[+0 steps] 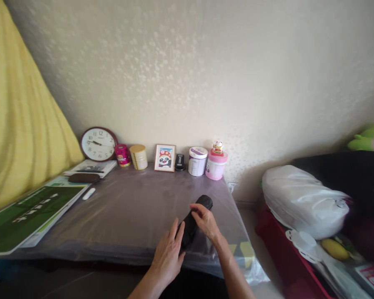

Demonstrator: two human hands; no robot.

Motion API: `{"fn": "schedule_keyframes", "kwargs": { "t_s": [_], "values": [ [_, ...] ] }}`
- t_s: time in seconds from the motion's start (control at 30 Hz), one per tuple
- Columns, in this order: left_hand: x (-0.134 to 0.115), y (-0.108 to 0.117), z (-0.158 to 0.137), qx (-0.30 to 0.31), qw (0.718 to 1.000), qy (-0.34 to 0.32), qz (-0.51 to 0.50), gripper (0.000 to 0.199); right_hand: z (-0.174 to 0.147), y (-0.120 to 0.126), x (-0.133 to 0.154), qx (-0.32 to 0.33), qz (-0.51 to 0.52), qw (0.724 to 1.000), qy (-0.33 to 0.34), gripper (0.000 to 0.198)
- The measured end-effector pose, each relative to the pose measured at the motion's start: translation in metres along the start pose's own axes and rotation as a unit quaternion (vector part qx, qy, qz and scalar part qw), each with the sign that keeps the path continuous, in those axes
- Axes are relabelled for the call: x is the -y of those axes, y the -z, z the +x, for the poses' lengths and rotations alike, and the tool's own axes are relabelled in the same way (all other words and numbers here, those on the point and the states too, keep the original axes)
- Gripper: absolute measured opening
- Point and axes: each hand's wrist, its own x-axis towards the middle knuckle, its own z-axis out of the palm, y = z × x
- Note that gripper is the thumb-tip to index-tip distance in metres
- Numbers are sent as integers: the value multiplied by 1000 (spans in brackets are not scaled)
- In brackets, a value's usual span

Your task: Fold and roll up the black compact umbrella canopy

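Observation:
A black folded umbrella (pixel 190 227) lies slantwise on the plastic-covered table near its front edge, its far end pointing up and to the right. My left hand (pixel 168 252) is closed against the near, left side of it, with the thumb low by the near end. Higher up, my right hand (pixel 205 222) comes from the right, thumb and fingertips pinched together on the umbrella's upper side. Whatever small part lies between those fingertips is hidden.
Along the wall stand a round clock (pixel 99 143), a pink can (pixel 122 155), a yellow canister (pixel 139 157), a panda picture (pixel 165 158), and two tubs (pixel 197 161). Green book (pixel 34 218) and glasses case (pixel 84 178) lie left. Right of the table, a white bag (pixel 302 201) sits on a red box.

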Motion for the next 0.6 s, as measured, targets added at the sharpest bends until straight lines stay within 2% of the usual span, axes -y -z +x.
{"fn": "schedule_keyframes", "kwargs": {
  "t_s": [0.1,0.17,0.23,0.3,0.37,0.5,0.6],
  "values": [
    [0,-6,2,-7,1000,-14,-23,83,-2,-9,-2,6,-40,999,17,31],
    [1,-9,3,1,999,-20,-38,84,-4,-10,-3,-16,8,1000,6,27],
    [1,-10,4,15,999,-19,-44,84,-9,-6,-4,-36,99,994,-17,24],
    [1,-10,5,24,999,-12,-43,82,-15,5,-4,-44,183,981,-42,24],
    [0,-11,5,26,999,-9,-47,80,-22,20,-6,-51,222,971,-73,28],
    [0,-11,6,25,997,-10,-71,78,-32,51,-22,-116,203,965,-120,37],
    [5,-11,8,12,993,-7,-120,77,-36,61,-43,-155,167,965,-131,41]
  ]
}}
